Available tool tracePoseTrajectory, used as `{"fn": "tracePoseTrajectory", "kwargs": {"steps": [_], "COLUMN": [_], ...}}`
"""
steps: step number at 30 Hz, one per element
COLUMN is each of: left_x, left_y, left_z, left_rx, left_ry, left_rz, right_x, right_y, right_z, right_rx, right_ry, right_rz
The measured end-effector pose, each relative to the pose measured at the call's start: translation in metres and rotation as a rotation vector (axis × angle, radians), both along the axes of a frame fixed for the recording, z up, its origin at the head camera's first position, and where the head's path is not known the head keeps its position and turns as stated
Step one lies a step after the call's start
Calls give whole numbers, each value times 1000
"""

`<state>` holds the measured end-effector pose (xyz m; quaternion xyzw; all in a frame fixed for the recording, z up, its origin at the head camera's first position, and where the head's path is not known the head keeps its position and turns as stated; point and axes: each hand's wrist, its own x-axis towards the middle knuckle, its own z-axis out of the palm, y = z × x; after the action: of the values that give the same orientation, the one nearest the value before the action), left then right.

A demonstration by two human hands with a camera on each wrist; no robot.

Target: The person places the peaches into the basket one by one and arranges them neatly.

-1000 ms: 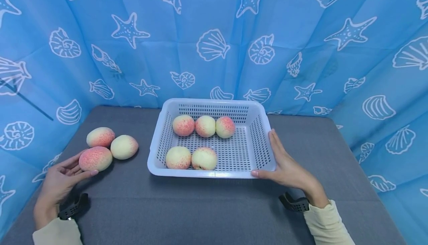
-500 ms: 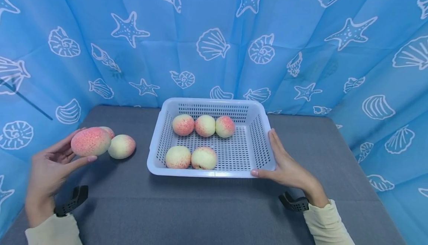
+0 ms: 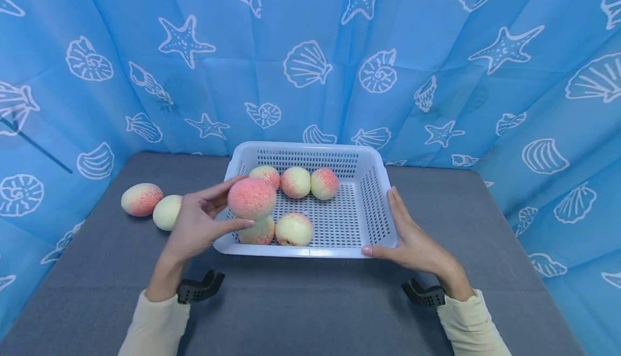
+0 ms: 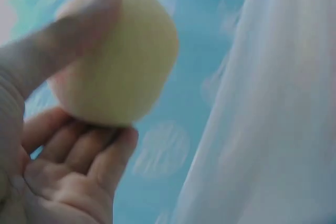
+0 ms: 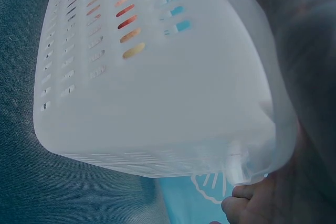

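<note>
Head: peach [image 3: 251,198] now over basket [image 3: 335,217]

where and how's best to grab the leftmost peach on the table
Probably across the middle of the leftmost peach, coming down from above and its left, gripping its near and far sides. It looks oblong, its long axis running roughly left to right, so that span is narrower; the neighbouring peach crowds its right end.

Even, bright light fills the head view; the left wrist view blurs the peach [image 4: 137,64].
</note>
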<state>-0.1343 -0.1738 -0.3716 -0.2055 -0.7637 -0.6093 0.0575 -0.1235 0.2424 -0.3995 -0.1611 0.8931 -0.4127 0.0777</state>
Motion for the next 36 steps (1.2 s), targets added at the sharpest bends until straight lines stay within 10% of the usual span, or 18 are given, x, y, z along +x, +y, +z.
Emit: {"fn": "tracePoseTrajectory", "kwargs": {"steps": [7,15,27,36], "left_x": [-9,-26,-28,-32], "left_y": [78,135,153,150], "left_z": [-9,-18,-14,-13], "left_rx": [9,-264,-655,-704], "left_ry": [-97,-156,-144,-99], "left_rz": [-206,-348,-312,-395], "right_x": [1,1,1,0], "right_y": [-1,-1,1,2], "right_z": [-1,-2,1,1], "right_rx": [-8,-40,0,0], "right_ry": [-1,-5,8,2], "right_rz": [-6,-2,-1,2]}}
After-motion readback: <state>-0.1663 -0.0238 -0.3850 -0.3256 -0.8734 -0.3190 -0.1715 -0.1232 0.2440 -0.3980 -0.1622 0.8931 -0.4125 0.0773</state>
